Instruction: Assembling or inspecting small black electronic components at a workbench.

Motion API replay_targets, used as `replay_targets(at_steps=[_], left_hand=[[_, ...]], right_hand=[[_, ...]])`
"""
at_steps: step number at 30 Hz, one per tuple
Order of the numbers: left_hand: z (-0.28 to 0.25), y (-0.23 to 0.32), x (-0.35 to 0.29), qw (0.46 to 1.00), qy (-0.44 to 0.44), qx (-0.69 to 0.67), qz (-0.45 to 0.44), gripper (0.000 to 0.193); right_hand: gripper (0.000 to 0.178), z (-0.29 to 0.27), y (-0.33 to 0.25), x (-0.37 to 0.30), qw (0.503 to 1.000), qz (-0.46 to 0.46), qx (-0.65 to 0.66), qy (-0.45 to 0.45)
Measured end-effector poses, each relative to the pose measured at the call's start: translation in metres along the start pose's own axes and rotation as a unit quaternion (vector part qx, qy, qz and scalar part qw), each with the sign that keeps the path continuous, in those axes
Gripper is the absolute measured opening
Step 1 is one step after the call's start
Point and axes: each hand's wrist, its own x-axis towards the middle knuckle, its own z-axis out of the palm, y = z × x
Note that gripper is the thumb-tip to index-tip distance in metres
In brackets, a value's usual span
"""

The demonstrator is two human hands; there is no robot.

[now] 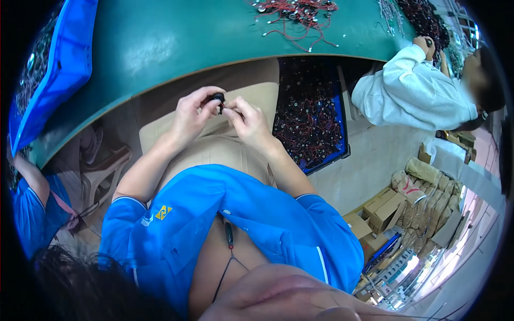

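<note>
My left hand and my right hand meet over my lap, just below the edge of the green table. Between the fingertips of both hands sits a small black part. The left thumb and forefinger pinch it from the left, and the right fingers touch it from the right. My blue short-sleeved shirt fills the lower middle of the view.
A blue crate of red-wired small parts stands under the table to my right. More red-wired parts lie on the tabletop. A blue bin is at the left. A person in white works at the right, another in blue at the left. Cardboard boxes stand on the floor.
</note>
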Motion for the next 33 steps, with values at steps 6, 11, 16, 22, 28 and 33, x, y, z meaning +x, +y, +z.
replay_targets(at_steps=[6,11,16,22,28,33], left_hand=[[-0.01,0.04,0.033,0.993,-0.017,0.06,0.102,0.025],[-0.067,0.068,0.127,0.913,0.145,0.245,0.292,0.021],[-0.152,0.017,0.288,0.824,0.168,0.54,-0.031,0.035],[-0.174,-0.003,0.321,0.689,0.199,0.693,0.07,0.03],[-0.173,0.035,0.278,0.658,0.289,0.619,0.317,0.036],[-0.162,0.053,0.222,0.89,0.292,0.289,0.197,0.035]], right_hand=[[0.007,-0.079,0.0,-0.021,0.958,0.064,-0.267,0.077],[0.01,-0.132,0.012,-0.038,0.849,0.03,-0.505,0.154],[0.011,-0.133,0.011,-0.017,0.871,0.066,-0.433,0.223],[0.014,-0.13,0.016,0.023,0.918,0.022,-0.295,0.264],[0.02,-0.156,0.018,0.106,0.918,-0.034,-0.134,0.372],[0.027,-0.182,0.036,0.162,0.864,0.02,-0.317,0.391]])
